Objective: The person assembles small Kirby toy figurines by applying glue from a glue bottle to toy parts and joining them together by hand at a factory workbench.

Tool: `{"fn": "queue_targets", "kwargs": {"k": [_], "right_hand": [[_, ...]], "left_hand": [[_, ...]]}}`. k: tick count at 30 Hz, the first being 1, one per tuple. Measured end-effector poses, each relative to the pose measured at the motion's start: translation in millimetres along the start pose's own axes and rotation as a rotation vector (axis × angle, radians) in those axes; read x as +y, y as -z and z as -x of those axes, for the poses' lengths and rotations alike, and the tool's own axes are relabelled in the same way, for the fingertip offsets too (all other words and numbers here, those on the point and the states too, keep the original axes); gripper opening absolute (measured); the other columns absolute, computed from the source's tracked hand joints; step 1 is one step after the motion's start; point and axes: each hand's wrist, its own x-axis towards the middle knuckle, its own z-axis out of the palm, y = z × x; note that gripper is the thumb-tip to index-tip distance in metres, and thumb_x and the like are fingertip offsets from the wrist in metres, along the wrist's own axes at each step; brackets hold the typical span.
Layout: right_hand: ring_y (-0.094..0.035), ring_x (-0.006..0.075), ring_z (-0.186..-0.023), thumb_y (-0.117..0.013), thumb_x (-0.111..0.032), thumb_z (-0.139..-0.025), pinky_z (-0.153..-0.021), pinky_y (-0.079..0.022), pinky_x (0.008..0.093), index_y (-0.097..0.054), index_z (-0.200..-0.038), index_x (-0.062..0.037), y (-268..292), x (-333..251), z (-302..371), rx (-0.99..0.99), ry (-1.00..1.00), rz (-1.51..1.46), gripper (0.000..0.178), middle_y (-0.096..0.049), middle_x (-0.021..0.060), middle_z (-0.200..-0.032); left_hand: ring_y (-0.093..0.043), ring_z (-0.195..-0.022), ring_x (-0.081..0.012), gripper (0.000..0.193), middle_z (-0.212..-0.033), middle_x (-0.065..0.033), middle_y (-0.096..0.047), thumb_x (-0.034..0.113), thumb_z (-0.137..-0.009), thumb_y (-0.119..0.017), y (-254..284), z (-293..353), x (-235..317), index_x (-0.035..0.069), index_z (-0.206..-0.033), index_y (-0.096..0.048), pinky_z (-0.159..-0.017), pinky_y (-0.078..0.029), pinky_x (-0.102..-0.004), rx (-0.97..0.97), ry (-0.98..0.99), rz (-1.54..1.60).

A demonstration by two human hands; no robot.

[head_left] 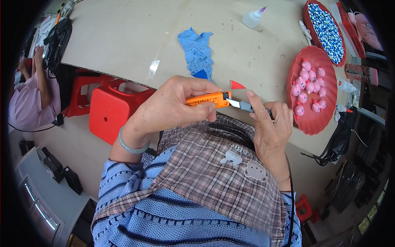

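My left hand is closed round a slim orange case with dark print and a black end. It points to the right, and I cannot make out its exact kind. From the other side my right hand grips a grey craft knife, forefinger stretched along its top. The pale blade meets or nearly meets the black end of the case. Just beyond the hands on the table lie a red wedge-shaped piece and a crumpled, spotted blue cloth.
At the right stand a red scalloped tray of pink round figures and a red tray of small blue-and-white pieces. A white squeeze bottle is farther back on the table. Left are a red stool and another person.
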Motion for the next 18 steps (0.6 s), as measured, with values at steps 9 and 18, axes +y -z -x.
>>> {"fn": "queue_targets", "kwargs": {"k": [9,18], "right_hand": [[-0.05,0.0191,-0.068,-0.073,-0.004,-0.074,-0.062,-0.035,0.0336,-0.067,-0.125,-0.0136,2.5,-4.6,-6.0,0.008,-0.043,-0.14,0.052,-0.048,0.0025,-0.071],[-0.049,0.0177,-0.069,-0.074,-0.009,-0.075,-0.063,-0.035,0.0331,-0.068,-0.123,-0.0184,-4.8,-2.7,-3.3,-0.044,0.063,-0.121,0.05,-0.047,0.0014,-0.073]], "left_hand": [[-0.044,-0.044,-0.0016,0.03,-0.076,-0.0105,-0.07,0.0,-0.087,-0.057,8.1,12.8,-9.5,-0.004,-0.116,-0.064,-0.04,-0.036,-0.0168,-0.036,0.142,0.133],[-0.044,-0.043,-0.0015,0.03,-0.075,-0.0107,-0.069,-0.001,-0.087,-0.058,7.2,8.3,-15.6,-0.004,-0.117,-0.064,-0.038,-0.034,-0.0168,0.012,0.094,0.141]]}}
